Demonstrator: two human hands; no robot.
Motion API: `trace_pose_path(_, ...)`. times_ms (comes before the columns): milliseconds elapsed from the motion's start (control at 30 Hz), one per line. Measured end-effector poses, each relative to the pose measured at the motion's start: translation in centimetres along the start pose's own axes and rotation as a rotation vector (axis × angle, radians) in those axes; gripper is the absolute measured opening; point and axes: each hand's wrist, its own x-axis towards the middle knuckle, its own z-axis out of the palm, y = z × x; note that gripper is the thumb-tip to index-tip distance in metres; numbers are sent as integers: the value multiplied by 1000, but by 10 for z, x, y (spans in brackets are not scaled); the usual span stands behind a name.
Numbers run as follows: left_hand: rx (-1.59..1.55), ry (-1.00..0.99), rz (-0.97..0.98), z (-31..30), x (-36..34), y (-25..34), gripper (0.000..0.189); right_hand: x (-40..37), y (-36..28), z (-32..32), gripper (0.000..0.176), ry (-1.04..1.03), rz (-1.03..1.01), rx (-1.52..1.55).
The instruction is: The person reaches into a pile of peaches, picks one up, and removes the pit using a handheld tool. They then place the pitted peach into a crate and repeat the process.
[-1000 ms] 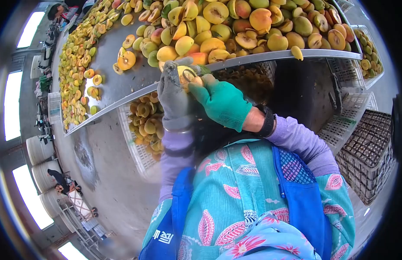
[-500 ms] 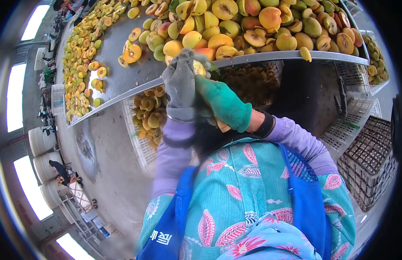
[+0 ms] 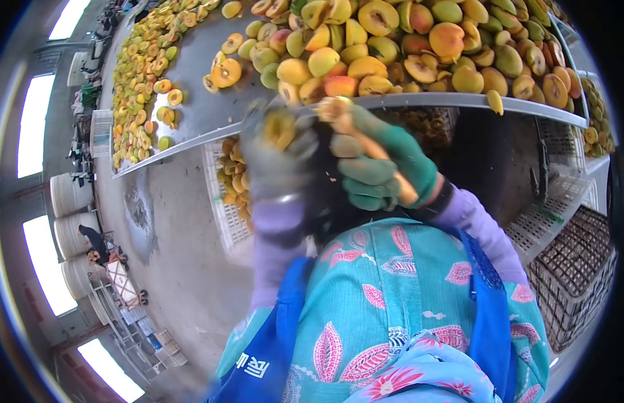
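My left hand (image 3: 281, 161), in a grey glove and smeared by motion, is closed around a yellow-green peach half (image 3: 278, 129), hollow side up. Wrapped in a green glove, my right hand (image 3: 392, 158) grips a wooden-handled tool (image 3: 373, 149). The tool points up and left, and pale matter sits around its tip, whose shape I cannot make out. Both hands are just in front of the metal table's edge (image 3: 221, 133), apart from each other. Beyond them lies a heap of halved peaches (image 3: 365, 67).
More peach halves (image 3: 134, 87) cover the table's left side. Below the edge, a white crate (image 3: 221, 205) holds fruit pieces. To my right are a white perforated crate (image 3: 547, 208) and a dark lattice crate (image 3: 574, 269). A person (image 3: 93, 243) is far left near white tubs (image 3: 73, 195).
My hands have moved apart: the left turned palm up, showing the peach half, while the right drew to the right with the tool. The view has shifted slightly.
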Motion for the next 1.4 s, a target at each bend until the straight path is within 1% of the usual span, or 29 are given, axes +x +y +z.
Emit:
trace_pose_path(67, 1266, 668, 446, -41, -46, 21, 37, -27, -12, -18, 34, 187, -81, -48)
trace_pose_path(100, 1629, 698, 170, -38, -47, 51, 31, -37, -15, -26, 38, 406, -85, -77)
trace_pose_path(133, 1959, 725, -150, -37, -53, 78, 28, -46, -16, -38, 41, 640, -78, -98)
trace_pose_path(167, 1944, 864, -105, -45, -45, 103, 30, -49, -14, -57, 42, 674, -8, -3)
trace_pose_path(200, 1925, 994, -49, -56, -15, 128, 32, -41, -12, -50, 41, 713, 22, -106)
trace_pose_path(233, 2129, 986, 252, -65, 23, 146, 36, -26, -8, -32, 41, 762, 52, -220)
trace_pose_path(267, 2322, 946, 262, -81, 60, 165, 37, -13, -5, -16, 41, 798, 71, -329)
trace_pose_path(300, 2517, 912, 284, -97, 97, 183, 39, -4, -4, -6, 41, 795, 47, -367)
trace_pose_path(333, 2685, 850, -38, -99, 114, 184, 39, 4, -3, -4, 40, 833, 4, -473)
trace_pose_path(400, 2787, 592, 85, -110, 116, 182, 36, 12, -2, -4, 39, 905, -80, -675)
trace_pose_path(433, 2834, 460, 133, -106, 110, 175, 35, 14, -2, -7, 35, 862, -134, -776)
trace_pose_path(533, 2017, 479, 47, -137, 79, 160, 30, 42, 1, -20, 35, 846, -383, -1359)
trace_pose_path(567, 1814, 519, 121, -120, 62, 143, 30, 52, 3, -23, 36, 836, -456, -1537)
trace_pose_path(633, 1393, 571, 263, -54, 30, 83, 30, 67, 4, -23, 39, 793, -551, -1845)
trace_pose_path(700, 1099, 410, 396, -12, 12, 39, 31, 76, 5, -24, 40, 854, -416, -1951)
trace_pose_path(733, 949, 325, 459, -2, 9, 25, 31, 77, 4, -26, 40, 886, -350, -2005)
trace_pose_path(767, 742, 296, 412, 1, 10, 16, 31, 76, 6, -30, 40, 905, -408, -2110)
trace_pose_path(833, 334, 235, 303, 5, 12, 4, 30, 65, 6, -27, 40, 932, -475, -2151)
trace_pose_path(867, 617, 261, 413, -1, 15, -2, 28, 59, 6, -25, 40, 947, -513, -2170)
trace_pose_path(900, 903, 280, 520, -14, 19, -8, 26, 53, 6, -25, 40, 924, -491, -2191)
trace_pose_path(967, 1100, 290, 610, -17, 25, -12, 24, 44, 7, -25, 40, 877, -444, -2226)
trace_pose_path(1000, 1196, 301, 658, -19, 28, -13, 23, 42, 6, -25, 41, 899, -411, -2198)
trace_pose_path(1067, 977, 395, 682, -4, 31, -26, 23, 41, 8, -24, 41, 928, -336, -2143)
trace_pose_path(1100, 1120, 419, 757, -7, 35, -28, 23, 42, 11, -26, 38, 970, -378, -2070)
trace_pose_path(1167, 1084, 490, 803, 3, 38, -38, 22, 47, 16, -33, 33, 1043, -462, -1926)
trace_pose_path(1200, 1064, 519, 828, 7, 41, -40, 22, 48, 15, -39, 33, 1010, -518, -1890)
trace_pose_path(1267, 1037, 482, 851, -1, 44, -43, 21, 48, 15, -49, 35, 951, -618, -1805)
trace_pose_path(1367, 900, 439, 815, 2, 45, -46, 22, 43, 9, -44, 35, 930, -598, -1890)
trace_pose_path(1400, 846, 431, 788, 4, 44, -47, 21, 42, 10, -40, 35, 973, -613, -1911)
